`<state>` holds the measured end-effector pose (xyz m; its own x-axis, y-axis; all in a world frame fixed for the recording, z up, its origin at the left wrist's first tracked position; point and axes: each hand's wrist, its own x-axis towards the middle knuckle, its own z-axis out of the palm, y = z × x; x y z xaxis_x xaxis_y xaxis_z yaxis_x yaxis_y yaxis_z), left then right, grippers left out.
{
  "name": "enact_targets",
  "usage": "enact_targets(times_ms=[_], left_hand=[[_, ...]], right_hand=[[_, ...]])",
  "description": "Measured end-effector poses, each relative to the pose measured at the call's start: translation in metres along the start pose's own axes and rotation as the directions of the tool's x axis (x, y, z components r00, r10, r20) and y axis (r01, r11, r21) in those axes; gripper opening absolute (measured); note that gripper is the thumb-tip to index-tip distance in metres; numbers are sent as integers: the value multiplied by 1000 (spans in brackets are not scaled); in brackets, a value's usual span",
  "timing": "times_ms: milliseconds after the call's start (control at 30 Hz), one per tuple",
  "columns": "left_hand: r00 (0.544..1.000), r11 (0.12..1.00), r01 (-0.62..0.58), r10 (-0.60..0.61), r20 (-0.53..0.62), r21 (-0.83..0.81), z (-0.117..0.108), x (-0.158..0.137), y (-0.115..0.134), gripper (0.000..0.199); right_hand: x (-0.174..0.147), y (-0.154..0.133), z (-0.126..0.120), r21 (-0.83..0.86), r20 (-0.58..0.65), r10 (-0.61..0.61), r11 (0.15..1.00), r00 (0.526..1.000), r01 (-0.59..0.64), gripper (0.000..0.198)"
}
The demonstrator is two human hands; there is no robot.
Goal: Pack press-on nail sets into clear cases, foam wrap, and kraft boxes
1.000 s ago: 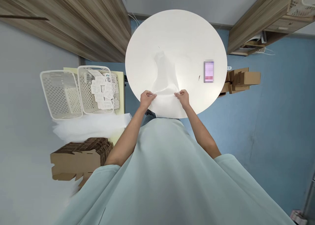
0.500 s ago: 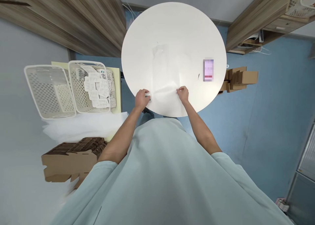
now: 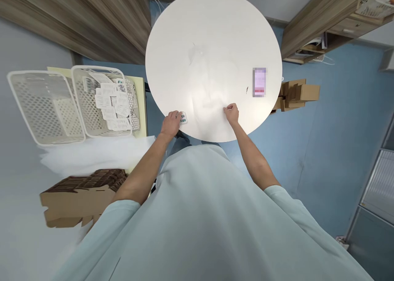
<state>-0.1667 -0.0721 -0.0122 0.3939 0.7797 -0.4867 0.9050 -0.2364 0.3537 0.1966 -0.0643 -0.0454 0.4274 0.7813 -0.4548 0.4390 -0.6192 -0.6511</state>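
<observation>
One clear sheet (image 3: 207, 116) by near edge of table (image 3: 166, 26): likely light, limp, best held at corners; pinched in right hand (image 3: 232, 113); left hand (image 3: 171, 124) over packet (image 3: 184, 117), hold indeterminate.

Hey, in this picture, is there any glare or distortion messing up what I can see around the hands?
Head view: glare brightens the white table between the left hand and right hand, blurring out the translucent sheet's edges; head view: the phone-like rectangle is pixelated; head view: the wooden cabinet looks stretched, wide-angle style.
</observation>
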Motion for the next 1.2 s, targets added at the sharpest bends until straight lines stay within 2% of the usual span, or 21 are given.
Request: enact_targets(times_ms=[167, 333, 467, 567, 767, 933, 1100, 1200], left_hand=[[998, 998, 1, -5, -66, -62, -3, -1, 19, 75], [986, 976, -125, 103, -131, -178, 7, 14, 69, 79], [983, 967, -178, 167, -71, -180, 24, 29, 109, 79], [975, 964, -219, 221, 0, -152, 38, 31, 125, 77], [976, 971, -212, 216, 32, -108, 54, 17, 120, 79], [978, 974, -194, 200, 50, -115, 55, 9, 103, 77], [973, 968, -220, 227, 42, -121, 55, 7, 92, 74], [971, 964, -232, 238, 30, -133, 54, 8, 90, 74]], right_hand=[[-27, 14, -4, -3, -9, 24, 1000, 1000, -24, 23], [-53, 28, -2, 9, -22, 56, 998, 998, -55, 25], [-75, 37, 0, -48, -28, 118, 992, 993, -120, 22], [-91, 43, -1, -113, -16, 143, 983, 990, -144, 17], [-105, 51, -3, -117, -11, 165, 979, 986, -165, 13], [-111, 50, -3, -89, -26, 181, 979, 983, -182, 13], [-121, 41, -1, -101, 5, 199, 975, 980, -197, 27], [-130, 35, 2, -120, 21, 179, 977, 984, -175, 18]])
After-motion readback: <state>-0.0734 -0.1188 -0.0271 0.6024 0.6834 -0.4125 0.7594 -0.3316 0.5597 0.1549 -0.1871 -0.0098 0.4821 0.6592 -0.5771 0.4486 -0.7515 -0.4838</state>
